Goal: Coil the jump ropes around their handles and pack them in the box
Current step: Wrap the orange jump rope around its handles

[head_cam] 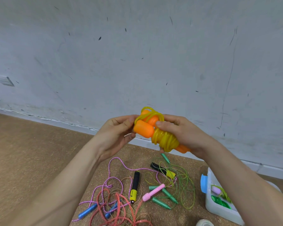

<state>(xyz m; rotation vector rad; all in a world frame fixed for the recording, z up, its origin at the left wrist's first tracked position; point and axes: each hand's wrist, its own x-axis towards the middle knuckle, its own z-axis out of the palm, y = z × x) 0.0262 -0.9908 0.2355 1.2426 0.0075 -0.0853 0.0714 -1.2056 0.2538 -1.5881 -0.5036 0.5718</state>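
Note:
I hold an orange-handled jump rope [144, 129] up in front of the wall. Its yellow cord [165, 140] is wound in many turns around the two handles. My left hand [116, 132] grips the thick upper ends of the handles. My right hand [185, 132] holds the coiled part, thumb pressing a cord loop near the top. The white plastic box [219, 209] stands on the floor at lower right, partly behind my right forearm, with a coiled green rope [219, 201] and a pink-handled one [216, 190] inside.
Loose ropes lie tangled on the brown floor below my hands: a pink-purple cord with blue handles [87, 212], a red cord [118, 209], black-and-yellow handles [134, 186], green handles [168, 194], a pink handle [153, 192]. The box's blue latch [203, 183] sticks up.

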